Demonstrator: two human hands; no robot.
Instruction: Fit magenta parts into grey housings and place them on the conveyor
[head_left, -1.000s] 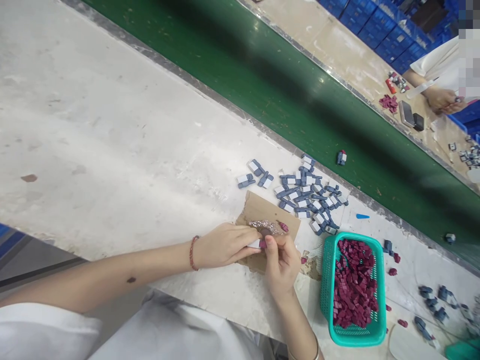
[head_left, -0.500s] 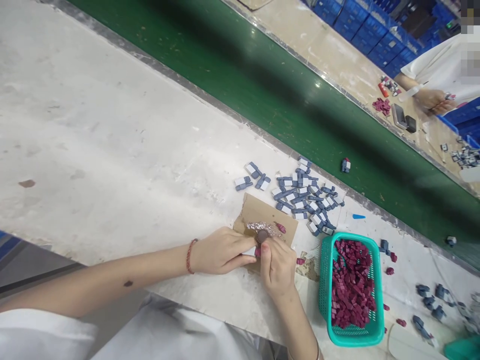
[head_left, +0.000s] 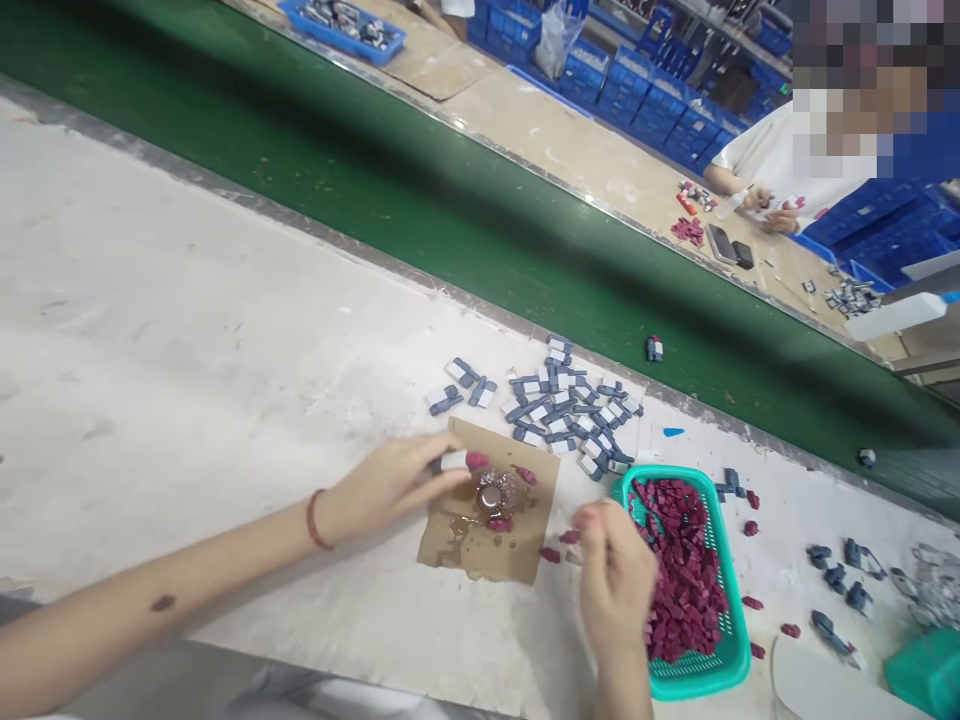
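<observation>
My left hand point(head_left: 386, 488) pinches a small blue-and-white plastic piece point(head_left: 454, 461) with a magenta part point(head_left: 476, 460) at its tip. It hovers over the left side of a cardboard sheet point(head_left: 517, 558). On the sheet sits a small round brown cap-like thing point(head_left: 491, 497) in a shiny wet patch, with loose magenta pieces point(head_left: 526, 475) close by. My right hand point(head_left: 616, 575) is closed, right of the cardboard and beside a green basket point(head_left: 739, 630) of magenta parts point(head_left: 682, 590). Whatever its fingers hold, if anything, is hidden.
Many blue-and-white pieces point(head_left: 559, 400) lie behind the cardboard. A green conveyor belt point(head_left: 465, 240) runs diagonally past the table, carrying a few pieces. A small blue tapered piece point(head_left: 673, 432) lies near its edge. Across the belt a co-worker point(head_left: 780, 150) handles small parts.
My hands have drawn apart: the left went left with the blue-and-white piece, the right went right toward the basket. The round brown thing is now uncovered. My view has also shifted.
</observation>
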